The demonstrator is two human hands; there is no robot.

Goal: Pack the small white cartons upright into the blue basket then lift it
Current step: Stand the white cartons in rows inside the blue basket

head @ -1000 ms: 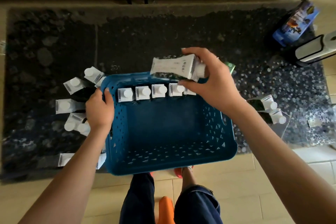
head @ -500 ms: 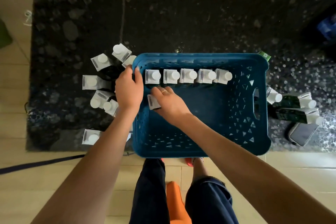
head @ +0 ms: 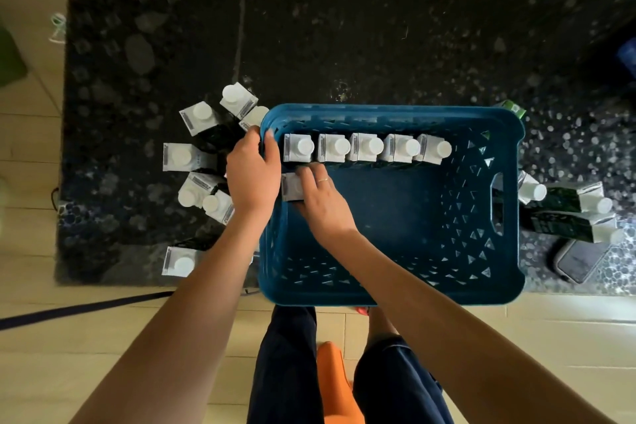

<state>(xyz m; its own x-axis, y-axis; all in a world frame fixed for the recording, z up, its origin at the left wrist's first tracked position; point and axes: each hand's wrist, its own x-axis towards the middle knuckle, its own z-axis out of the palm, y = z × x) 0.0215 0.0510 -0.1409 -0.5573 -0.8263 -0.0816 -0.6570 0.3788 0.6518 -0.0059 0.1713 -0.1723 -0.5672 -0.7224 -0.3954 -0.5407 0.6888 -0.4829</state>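
The blue basket [head: 395,289] sits on a dark pebble-pattern mat. Along its far wall stands a row of several white cartons [head: 364,147], upright, caps up. My left hand [head: 253,172] grips the basket's left rim near the far corner. Inside the basket, my right hand [head: 318,200] holds another white carton [head: 290,186] upright against the left wall, just in front of the row. Most of that carton is hidden under my fingers.
Several more cartons [head: 192,155] stand on the mat left of the basket. A few cartons [head: 568,208] lie on their sides to its right, beside a dark phone [head: 578,260]. My legs and an orange shoe [head: 335,382] are below the basket.
My right hand carried a carton from above the far rim down into the basket's left side and now sets it lower against the wall. My left hand kept its hold on the rim.
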